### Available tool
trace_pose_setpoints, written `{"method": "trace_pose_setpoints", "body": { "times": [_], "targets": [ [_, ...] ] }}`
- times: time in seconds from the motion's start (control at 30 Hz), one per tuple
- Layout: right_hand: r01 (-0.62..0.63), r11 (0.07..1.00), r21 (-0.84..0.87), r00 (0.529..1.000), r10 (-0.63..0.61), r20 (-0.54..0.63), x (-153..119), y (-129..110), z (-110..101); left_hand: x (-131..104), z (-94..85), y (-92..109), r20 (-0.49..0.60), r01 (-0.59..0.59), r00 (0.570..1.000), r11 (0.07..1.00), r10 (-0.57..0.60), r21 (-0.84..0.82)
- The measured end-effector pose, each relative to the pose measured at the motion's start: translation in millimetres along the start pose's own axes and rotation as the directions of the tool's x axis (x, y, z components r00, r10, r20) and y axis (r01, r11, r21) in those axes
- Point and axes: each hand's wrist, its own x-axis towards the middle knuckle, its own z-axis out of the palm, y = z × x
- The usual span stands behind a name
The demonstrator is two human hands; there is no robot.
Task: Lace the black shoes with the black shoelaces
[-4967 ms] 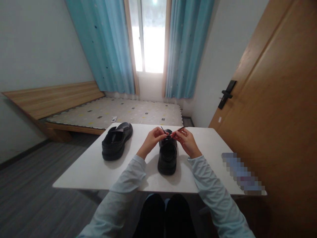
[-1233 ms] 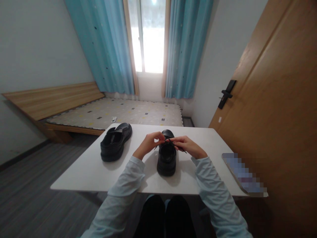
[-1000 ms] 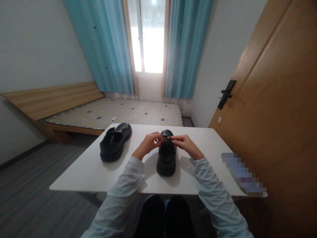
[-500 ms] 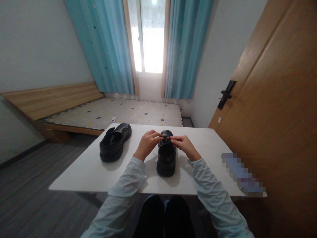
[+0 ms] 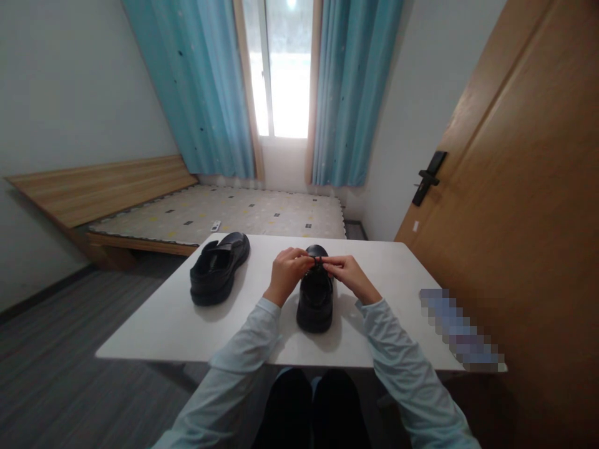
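A smooth, round-toed black shoe (image 5: 315, 312) sat below frame centre.
Left hand (image 5: 288, 269) and right hand (image 5: 348, 272) pinched its thin lace (image 5: 318, 260) directly above.

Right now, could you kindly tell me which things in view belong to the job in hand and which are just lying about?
Job in hand:
left hand and right hand, fingers at the black shoelace
black lace-up shoe
white table beneath

Lying about:
second black shoe, untouched, perhaps the other's mate
pixelated flat object, table's right edge
small white device on the mattress
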Motion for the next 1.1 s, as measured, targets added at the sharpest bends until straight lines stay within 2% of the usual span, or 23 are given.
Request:
{"method": "trace_pose_setpoints", "body": {
  "times": [0.13,0.27,0.5,0.67,0.8,0.97,1.1],
  "targets": [
    [0.039,0.997,-0.069,0.999,-0.04,-0.005,0,2,0,5,1.4,-1,0.032,0.153,0.988,0.974,-0.15,-0.165],
    [0.064,0.975,-0.212,0.997,-0.073,-0.033,-1,1,2,8,1.2,0,0.118,0.286,0.958,0.898,-0.261,-0.335],
    [0.148,0.855,-0.497,0.982,-0.189,-0.033,-5,-8,6,10,4.2,1,0.269,0.421,0.906,0.749,-0.326,-0.511],
    [0.167,0.764,-0.623,0.97,-0.24,-0.034,-8,-13,6,9,6.1,-1,0.355,0.47,0.88,0.679,-0.314,-0.564],
    [0.162,0.783,-0.601,0.968,-0.245,-0.058,-8,-13,6,10,5.5,-4,0.393,0.48,0.869,0.703,-0.3,-0.525],
    [0.127,0.852,-0.507,0.976,-0.199,-0.089,-6,-12,5,13,0.2,-3,0.398,0.414,0.887,0.79,-0.236,-0.453],
    [0.14,0.909,-0.393,0.982,-0.178,-0.062,-5,-12,5,14,-3.4,-1,0.388,0.37,0.899,0.824,-0.201,-0.429]
  ]
}}
